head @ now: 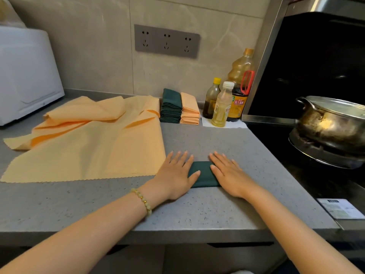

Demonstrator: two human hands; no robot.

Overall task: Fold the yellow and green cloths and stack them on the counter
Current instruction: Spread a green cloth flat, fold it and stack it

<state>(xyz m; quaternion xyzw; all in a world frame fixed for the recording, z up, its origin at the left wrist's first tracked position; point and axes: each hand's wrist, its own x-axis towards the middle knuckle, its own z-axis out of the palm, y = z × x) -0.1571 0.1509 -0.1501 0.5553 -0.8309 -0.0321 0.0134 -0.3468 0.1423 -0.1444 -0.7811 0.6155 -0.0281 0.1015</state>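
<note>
We see both hands flat, fingers straight and slightly spread, pressing down rather than gripping. The left hand covers the left end of the green cloth, and the right hand covers its right end; thumbs lie on the fabric, fingertips reach past it onto the counter. The green cloth is a small, dark, folded rectangle with a neat near edge, lying in the near right part of the counter, only its middle showing between the hands.

Just left of the left hand we find the yellow cloth, large and unfolded, its near part flat with a zigzag edge, its far part rumpled. Far behind, against the wall, a green stack and a yellow stack of folded cloths sit side by side, touching. Right of them stand bottles.

We see bare counter between the hands and the stacks, and more toward the near edge. On the right the counter ends at a dark hob bearing a pot; on the far left stands a white appliance.
</note>
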